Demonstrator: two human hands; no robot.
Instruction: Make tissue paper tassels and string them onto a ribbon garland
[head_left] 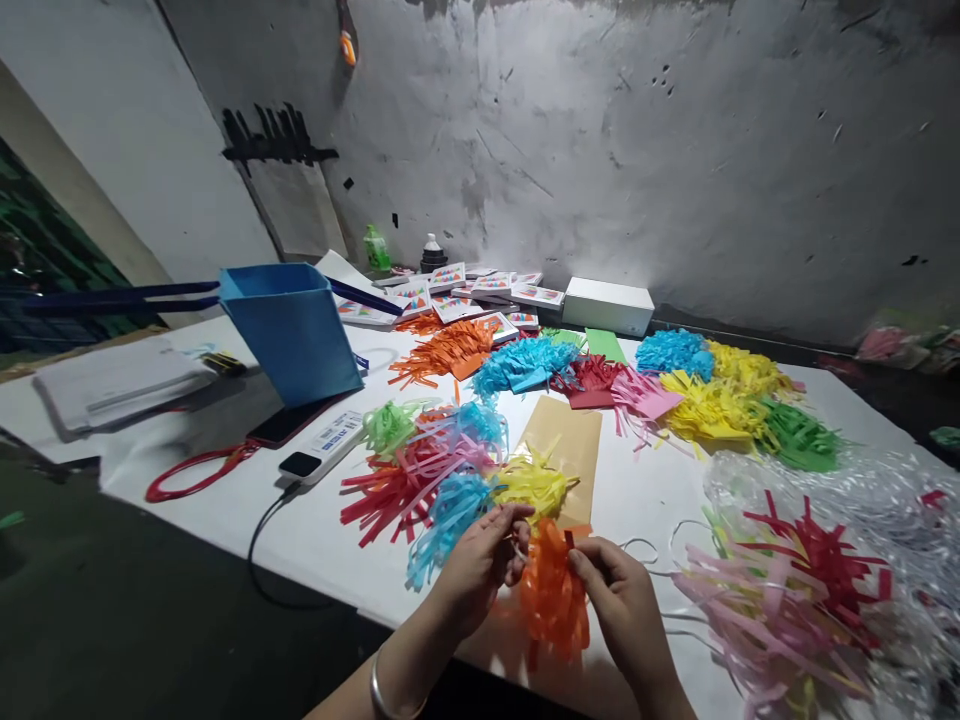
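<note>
Fingers of my left hand (480,560) and right hand (611,590) pinch the orange paper tassel (553,595) at lower centre, steadying its top, finished tassels (442,470) heaped just beyond, blue box (292,330) upper left.

Paper tassels (450,470) crowd the table (315,530) ahead.
</note>
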